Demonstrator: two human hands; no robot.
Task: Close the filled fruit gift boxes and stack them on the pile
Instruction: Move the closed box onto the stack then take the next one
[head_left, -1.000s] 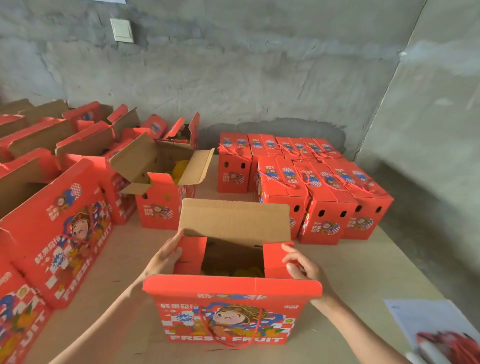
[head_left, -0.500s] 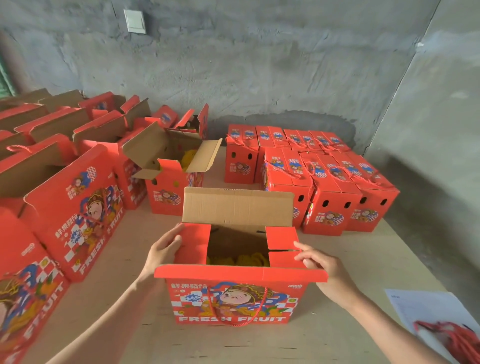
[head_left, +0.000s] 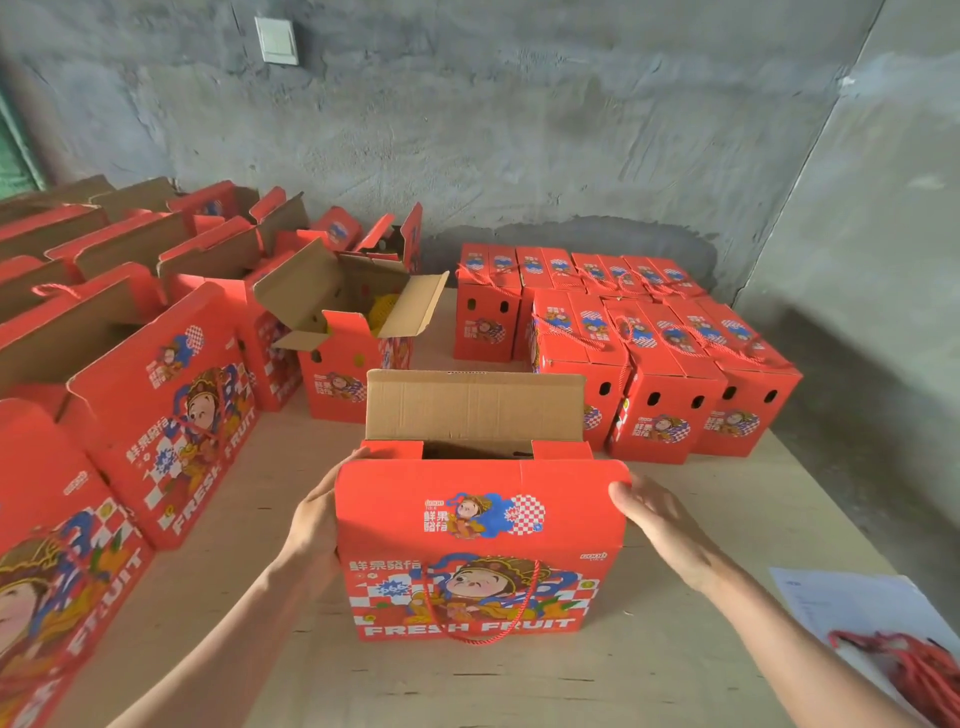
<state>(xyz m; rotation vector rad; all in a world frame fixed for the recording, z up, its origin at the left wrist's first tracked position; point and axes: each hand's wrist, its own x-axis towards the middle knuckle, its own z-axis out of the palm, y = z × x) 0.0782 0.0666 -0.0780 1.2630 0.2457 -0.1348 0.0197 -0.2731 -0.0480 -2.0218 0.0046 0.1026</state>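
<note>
- left hand (head_left: 311, 519): lies flat against the left end of the gift box (head_left: 478, 587). The one visible finger of its fingers (head_left: 349, 462) is straight and reaches up to the left side flap. The rest are hidden behind the front flap (head_left: 478, 509), so I cannot tell whether it grips.
- right hand (head_left: 662, 525): fingers (head_left: 623, 491) are straight and relaxed. The tips touch the right edge of the front flap and nothing is clasped.
- front flap: red, printed side toward the camera, raised between both hands.
- side flaps (head_left: 563, 449): both folded inward over the opening, with a dark gap between them. The contents are not visible.
- rear flap (head_left: 475, 410): bare cardboard, standing upright.
- rope handle (head_left: 478, 618): a red loop hanging on the front face of the box.
- gift box position: upright, midway along the near edge of the surface (head_left: 571, 686), not yet closed.
- closed boxes (head_left: 649, 364): red, packed tight in rows toward the far right corner, just beyond the gift box. Rope handles lie on their tops.
- open boxes (head_left: 156, 322): a cluster along the left edge, flaps up. The one nearest the gift box (head_left: 358, 343) shows something yellow inside.
- paper sheet (head_left: 852, 608): at the near right corner, with red ropes (head_left: 919, 670) lying on it.
- wall switch (head_left: 276, 40): on the grey wall (head_left: 519, 130) behind the far edge.
</note>
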